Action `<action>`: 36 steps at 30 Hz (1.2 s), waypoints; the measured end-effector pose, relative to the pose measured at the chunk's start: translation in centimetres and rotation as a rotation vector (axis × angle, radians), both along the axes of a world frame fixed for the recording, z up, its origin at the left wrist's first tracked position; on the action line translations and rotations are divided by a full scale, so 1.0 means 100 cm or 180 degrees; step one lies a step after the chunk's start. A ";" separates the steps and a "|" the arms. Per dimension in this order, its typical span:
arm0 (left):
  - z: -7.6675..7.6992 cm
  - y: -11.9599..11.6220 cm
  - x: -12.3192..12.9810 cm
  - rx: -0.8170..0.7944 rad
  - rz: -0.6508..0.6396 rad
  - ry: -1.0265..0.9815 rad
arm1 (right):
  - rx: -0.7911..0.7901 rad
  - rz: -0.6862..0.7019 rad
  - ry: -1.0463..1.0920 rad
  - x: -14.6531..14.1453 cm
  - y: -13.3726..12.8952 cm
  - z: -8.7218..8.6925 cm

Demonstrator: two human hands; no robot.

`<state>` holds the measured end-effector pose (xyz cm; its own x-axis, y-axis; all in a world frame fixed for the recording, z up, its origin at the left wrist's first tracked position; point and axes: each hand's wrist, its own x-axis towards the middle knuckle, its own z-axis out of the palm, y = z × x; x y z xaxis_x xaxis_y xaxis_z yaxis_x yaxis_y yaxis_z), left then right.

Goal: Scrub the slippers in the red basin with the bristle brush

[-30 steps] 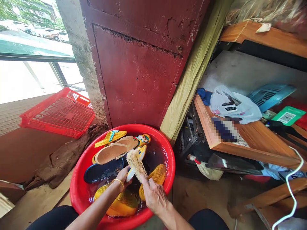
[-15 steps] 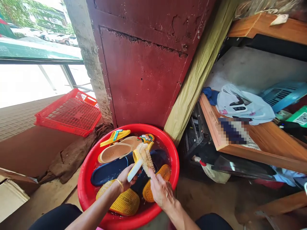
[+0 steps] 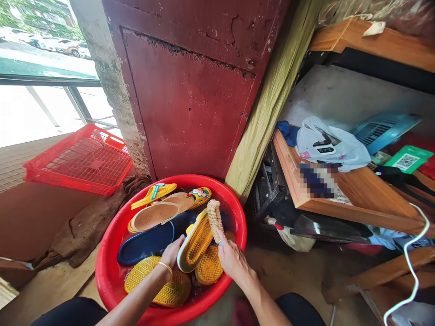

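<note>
My left hand (image 3: 172, 253) is closed on a yellow slipper (image 3: 196, 242), held tilted over the tub so its patterned sole faces right. In my right hand (image 3: 233, 256) is a scrub brush (image 3: 214, 217) with pale bristles, close against the slipper's right side; the fingers wrap its handle. Both hands are above a red tub (image 3: 242, 222) of water. Several other slippers lie in it: a tan one (image 3: 154, 216), a navy one (image 3: 146, 244), a yellow one with a blue label (image 3: 152, 195), a decorated yellow one (image 3: 201, 195), and yellow ones sole up (image 3: 173, 290).
A red plastic crate (image 3: 78, 160) stands at the left, near a brown cloth (image 3: 84, 231). Behind the tub is a dark red door (image 3: 190, 108). At the right, a wooden shelf (image 3: 370, 190) bears a white plastic bag (image 3: 331, 145); a white cable (image 3: 409, 262) hangs from it.
The yellow slipper has been turned so its sole shows to the right. The brush has shifted from over the slipper to its right side. The view has swung slightly right.
</note>
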<state>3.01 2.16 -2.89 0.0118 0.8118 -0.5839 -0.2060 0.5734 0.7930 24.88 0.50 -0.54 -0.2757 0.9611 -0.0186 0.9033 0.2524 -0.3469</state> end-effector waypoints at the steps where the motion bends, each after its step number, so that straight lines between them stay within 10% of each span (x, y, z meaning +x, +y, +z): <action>1: 0.003 0.001 -0.002 0.0063 0.0057 -0.0128 | -0.0011 -0.0007 -0.0034 -0.002 -0.003 0.002; 9: 0.012 -0.008 0.003 0.0827 -0.0376 -0.0725 | 0.0037 0.0405 -0.0548 -0.027 -0.015 0.008; 14: -0.001 -0.004 0.000 0.1681 -0.0409 0.0374 | 0.0225 -0.0388 -0.0171 0.005 0.020 0.015; 19: -0.015 -0.006 -0.011 0.2570 -0.0642 0.2267 | 0.0689 -0.0087 0.0242 0.020 0.018 0.014; 26: -0.033 -0.007 -0.007 0.2835 -0.0666 0.3338 | 0.0392 -0.0387 -0.0209 0.030 0.013 0.027; 36: -0.032 -0.004 0.002 0.2620 -0.0729 0.2772 | 0.0392 -0.0300 -0.0491 0.018 -0.002 0.033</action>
<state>3.22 1.79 -6.14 0.0645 0.9734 0.2200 0.6156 -0.2123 0.7589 26.67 0.31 2.73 -0.1875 0.9801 0.0655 0.9649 0.1963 -0.1744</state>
